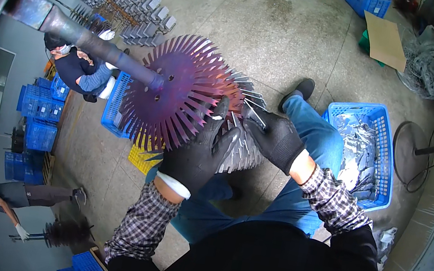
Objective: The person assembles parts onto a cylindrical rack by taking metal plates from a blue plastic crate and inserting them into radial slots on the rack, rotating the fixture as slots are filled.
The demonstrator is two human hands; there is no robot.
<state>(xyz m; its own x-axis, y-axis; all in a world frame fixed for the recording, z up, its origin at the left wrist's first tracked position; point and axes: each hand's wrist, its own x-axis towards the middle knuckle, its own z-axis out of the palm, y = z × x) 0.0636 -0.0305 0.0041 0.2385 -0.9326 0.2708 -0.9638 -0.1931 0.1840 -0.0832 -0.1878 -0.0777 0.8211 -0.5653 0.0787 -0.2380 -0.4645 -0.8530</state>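
Note:
A metal rack of slotted discs (165,84), tinted purple and red, hangs on a thick shaft (101,53) from the upper left. Thin prongs ring each disc, and silver flat pieces (242,154) sit among the prongs on the lower right side. My left hand (193,154), in a black glove, rests on the prongs with its thumb and fingers apart. Also gloved in black, my right hand (276,140) pinches thin silver metal strips (254,116) at the rack's right edge. The fingertips' exact contact is partly hidden.
A blue basket (388,158) of flat metal pieces stands by my right leg. Another blue basket (113,104) and a yellow one (141,158) sit behind the rack. Two people (76,66) work at the left. A round-based stand (412,151) is at the right.

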